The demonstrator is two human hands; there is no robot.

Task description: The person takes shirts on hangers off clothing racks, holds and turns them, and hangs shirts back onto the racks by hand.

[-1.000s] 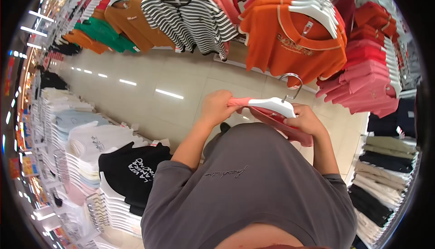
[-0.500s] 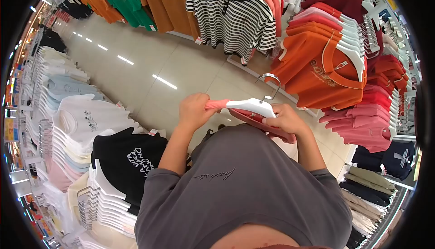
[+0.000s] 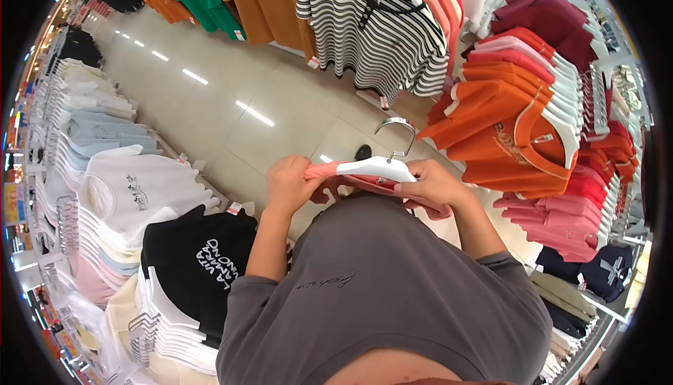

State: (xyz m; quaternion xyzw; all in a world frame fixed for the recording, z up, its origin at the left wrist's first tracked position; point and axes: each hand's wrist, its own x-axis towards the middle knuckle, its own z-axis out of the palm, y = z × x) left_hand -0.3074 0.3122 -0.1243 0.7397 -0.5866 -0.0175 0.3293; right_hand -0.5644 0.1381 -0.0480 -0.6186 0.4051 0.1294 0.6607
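Shirts point(image 3: 133, 187) at far left have barely shifted on my feed. Next, I watch the left hand point(image 3: 289, 183) clasping the coral garment point(image 3: 322, 170) over one end of the white hanger point(image 3: 371, 168), which spans both hands. The right hand point(image 3: 436, 183) still grips the bare end, so I judge the fit unchanged: one side covered, one not. Farther right, orange shirts point(image 3: 494, 136) slid outward as my view swung.
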